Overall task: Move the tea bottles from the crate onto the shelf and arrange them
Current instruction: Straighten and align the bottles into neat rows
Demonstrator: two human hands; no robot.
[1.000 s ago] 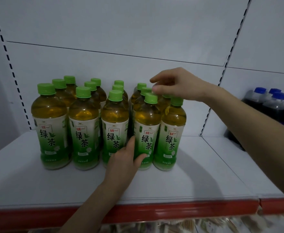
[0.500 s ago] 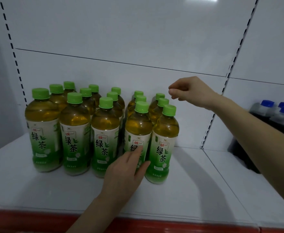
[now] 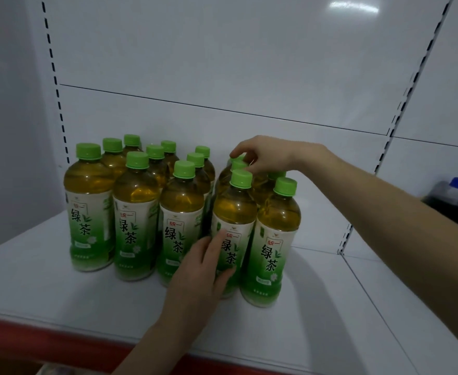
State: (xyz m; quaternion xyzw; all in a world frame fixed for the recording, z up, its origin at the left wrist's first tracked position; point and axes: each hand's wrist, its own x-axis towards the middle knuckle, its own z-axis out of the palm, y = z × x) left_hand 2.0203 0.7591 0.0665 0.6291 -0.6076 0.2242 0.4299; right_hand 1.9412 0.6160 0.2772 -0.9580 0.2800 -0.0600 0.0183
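With the green tea bottles point(image 3: 182, 212) already ranked upright on the shelf point(image 3: 60, 288), a rear green cap point(image 3: 237, 161), pinched in the curled grip of the right hand point(image 3: 265, 155), should be nudged into line gently while the front bottle point(image 3: 234, 212) is steadied by the flat, straight-fingered left hand point(image 3: 198, 272).

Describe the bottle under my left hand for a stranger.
On the white shelf stands a block of green-capped tea bottles. In its front row of five, take the fourth bottle from the left. Alone there, it has the left hand on its label; the right hand pinches a cap behind it.
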